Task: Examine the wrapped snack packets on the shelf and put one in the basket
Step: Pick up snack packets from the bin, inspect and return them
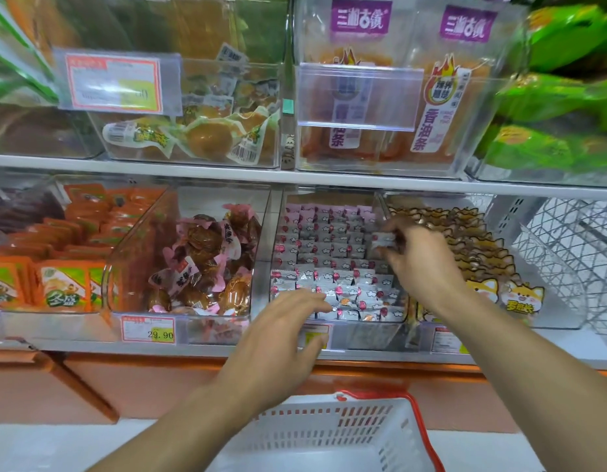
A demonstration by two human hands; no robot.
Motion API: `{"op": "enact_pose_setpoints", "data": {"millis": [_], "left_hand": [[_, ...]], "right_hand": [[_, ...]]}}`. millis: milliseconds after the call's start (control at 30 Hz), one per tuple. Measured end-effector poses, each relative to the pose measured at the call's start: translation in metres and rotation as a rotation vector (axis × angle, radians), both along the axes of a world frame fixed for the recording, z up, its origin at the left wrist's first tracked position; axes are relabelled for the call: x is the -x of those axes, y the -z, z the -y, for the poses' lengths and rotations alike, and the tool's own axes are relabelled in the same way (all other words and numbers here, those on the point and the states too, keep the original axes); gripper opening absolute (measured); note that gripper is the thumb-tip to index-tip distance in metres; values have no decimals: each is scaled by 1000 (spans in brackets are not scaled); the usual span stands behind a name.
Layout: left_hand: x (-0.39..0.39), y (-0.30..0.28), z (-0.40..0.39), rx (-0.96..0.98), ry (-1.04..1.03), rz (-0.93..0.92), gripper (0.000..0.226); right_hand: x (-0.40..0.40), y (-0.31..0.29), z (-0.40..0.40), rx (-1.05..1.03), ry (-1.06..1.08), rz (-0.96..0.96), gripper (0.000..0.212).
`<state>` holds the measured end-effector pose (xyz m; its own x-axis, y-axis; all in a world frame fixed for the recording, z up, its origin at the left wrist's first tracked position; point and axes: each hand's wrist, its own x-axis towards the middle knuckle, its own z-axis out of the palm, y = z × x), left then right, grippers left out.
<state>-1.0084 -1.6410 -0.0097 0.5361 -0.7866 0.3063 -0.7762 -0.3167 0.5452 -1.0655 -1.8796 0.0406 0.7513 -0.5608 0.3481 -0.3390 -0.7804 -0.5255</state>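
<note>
A clear bin on the lower shelf holds several rows of small silver and pink wrapped snack packets. My right hand hovers over the bin's right side and pinches one silver packet between thumb and fingers, lifted above the rows. My left hand reaches toward the bin's front edge with fingers spread and nothing in them. Below my hands stands a white plastic basket with a red rim and handle; I see nothing inside it.
Beside the snack bin are a bin of brown pink-wrapped snacks to the left and dog-print packets to the right. Orange packets fill the far left. The upper shelf carries more clear bins. A white wire rack stands at right.
</note>
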Motion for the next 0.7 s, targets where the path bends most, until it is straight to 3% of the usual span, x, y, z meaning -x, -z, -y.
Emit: {"op": "enact_pose_setpoints", "data": {"millis": [67,167,300,500,700], "left_hand": [[-1,2,2,-36,4,-9,44],[-3,3,5,-53,-3,-21,46],[-5,5,6,-70,-11,-25,44],[-7,8,6,-123,8,-12,36],[-8,5,5,-102,37,-26,31]], "right_hand": [[-8,6,4,186,42,-163,20],[-24,6,8,529,98,-416,34],[-42,9,13,628,58,-718,46],[-68,14,25,645,179,-635,45],[-78,19,31,558,202,-681,37]]}}
